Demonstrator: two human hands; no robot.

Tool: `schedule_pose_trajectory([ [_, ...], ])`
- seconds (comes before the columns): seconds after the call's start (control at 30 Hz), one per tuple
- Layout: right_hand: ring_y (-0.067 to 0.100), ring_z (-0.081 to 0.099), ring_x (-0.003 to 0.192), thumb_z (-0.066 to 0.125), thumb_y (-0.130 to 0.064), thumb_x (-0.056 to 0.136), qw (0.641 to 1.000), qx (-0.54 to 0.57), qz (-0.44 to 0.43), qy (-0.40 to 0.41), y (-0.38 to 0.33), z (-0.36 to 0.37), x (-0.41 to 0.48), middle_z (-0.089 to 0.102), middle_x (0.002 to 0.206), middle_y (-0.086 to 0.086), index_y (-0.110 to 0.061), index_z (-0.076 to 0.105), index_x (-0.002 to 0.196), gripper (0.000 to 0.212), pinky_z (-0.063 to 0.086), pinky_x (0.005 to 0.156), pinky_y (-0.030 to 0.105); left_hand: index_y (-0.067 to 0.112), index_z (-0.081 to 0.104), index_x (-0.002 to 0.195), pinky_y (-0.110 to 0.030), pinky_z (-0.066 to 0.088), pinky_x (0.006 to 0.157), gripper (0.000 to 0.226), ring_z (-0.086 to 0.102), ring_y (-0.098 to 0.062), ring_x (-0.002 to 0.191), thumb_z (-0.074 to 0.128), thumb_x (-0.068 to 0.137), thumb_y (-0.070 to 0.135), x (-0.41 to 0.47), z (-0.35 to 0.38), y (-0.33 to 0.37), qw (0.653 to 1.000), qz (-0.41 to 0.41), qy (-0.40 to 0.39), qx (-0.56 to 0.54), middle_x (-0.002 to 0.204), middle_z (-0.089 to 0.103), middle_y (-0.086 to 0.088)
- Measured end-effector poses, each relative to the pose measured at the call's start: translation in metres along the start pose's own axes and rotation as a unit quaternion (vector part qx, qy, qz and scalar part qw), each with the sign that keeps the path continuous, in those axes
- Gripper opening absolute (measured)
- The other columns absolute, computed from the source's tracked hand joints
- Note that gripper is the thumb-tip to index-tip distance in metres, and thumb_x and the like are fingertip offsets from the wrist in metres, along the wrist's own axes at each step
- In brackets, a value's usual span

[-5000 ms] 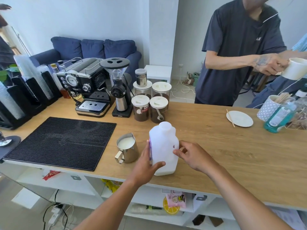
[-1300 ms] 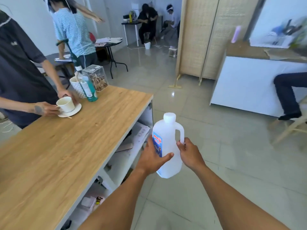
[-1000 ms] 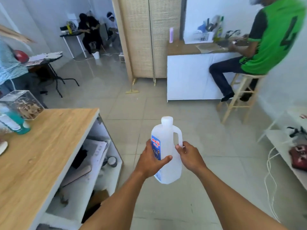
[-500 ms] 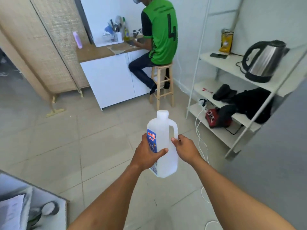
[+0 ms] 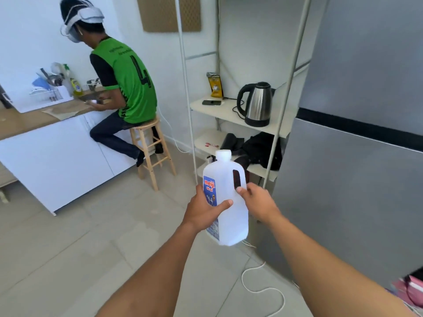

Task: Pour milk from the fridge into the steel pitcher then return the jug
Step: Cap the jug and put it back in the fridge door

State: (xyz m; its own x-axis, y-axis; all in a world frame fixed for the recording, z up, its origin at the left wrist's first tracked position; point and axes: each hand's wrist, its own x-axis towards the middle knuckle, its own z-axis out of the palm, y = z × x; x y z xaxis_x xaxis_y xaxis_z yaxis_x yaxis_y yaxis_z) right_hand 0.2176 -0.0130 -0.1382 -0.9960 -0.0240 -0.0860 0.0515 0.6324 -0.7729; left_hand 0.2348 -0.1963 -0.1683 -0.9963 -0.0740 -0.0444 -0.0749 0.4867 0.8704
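Observation:
I hold a white plastic milk jug with a blue label and a white cap upright in front of me, above the floor. My left hand wraps around its left side over the label. My right hand grips the jug's handle on the right side. The grey fridge stands at the right with both doors closed, a dark gap between the upper and lower door. The steel pitcher is out of view.
A white metal shelf rack beside the fridge carries a steel kettle, a phone and dark bags. A person in a green shirt sits on a wooden stool at a white counter. A white cable lies on the tiled floor.
My view has swung right from the wooden counter, past the room, to the shelf rack and fridge. Both hands have kept hold of the jug throughout.

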Motion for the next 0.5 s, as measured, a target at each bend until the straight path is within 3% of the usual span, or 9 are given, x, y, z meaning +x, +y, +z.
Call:
schedule_pose_trajectory([
  [0.13,0.021,0.064,0.087,0.038,-0.047,0.101,0.999,-0.008,0.022,0.037,-0.001,-0.028,0.018,0.065,0.100,0.002,-0.017,0.058,0.109,0.037,0.056,0.079,0.043,0.041,0.036,0.124,-0.024,0.052,0.075,0.086,0.062,-0.007,0.096,0.072,0.055,0.078,0.040,0.013,0.023,0.999,0.034,-0.027,0.005,0.111,0.060,0.019],
  [0.33,0.015,0.062,0.082,0.034,-0.042,0.102,0.995,-0.023,0.020,0.093,-0.007,-0.067,0.049,0.065,0.099,0.000,-0.020,0.057,0.111,0.033,0.050,0.064,0.030,0.038,0.037,0.125,-0.039,0.058,0.086,0.089,0.065,-0.011,0.099,0.071,0.053,0.079,0.090,0.030,0.057,0.997,0.061,-0.052,-0.006,0.111,0.062,0.017],
  [0.5,0.017,0.062,0.091,0.036,-0.040,0.102,0.987,-0.049,0.018,0.152,-0.009,-0.106,0.070,0.066,0.108,0.000,-0.021,0.055,0.122,0.034,0.052,0.080,0.035,0.039,0.040,0.117,-0.033,0.051,0.075,0.080,0.064,-0.011,0.094,0.067,0.054,0.081,0.131,0.045,0.094,0.995,0.083,-0.054,-0.005,0.106,0.063,0.018],
])
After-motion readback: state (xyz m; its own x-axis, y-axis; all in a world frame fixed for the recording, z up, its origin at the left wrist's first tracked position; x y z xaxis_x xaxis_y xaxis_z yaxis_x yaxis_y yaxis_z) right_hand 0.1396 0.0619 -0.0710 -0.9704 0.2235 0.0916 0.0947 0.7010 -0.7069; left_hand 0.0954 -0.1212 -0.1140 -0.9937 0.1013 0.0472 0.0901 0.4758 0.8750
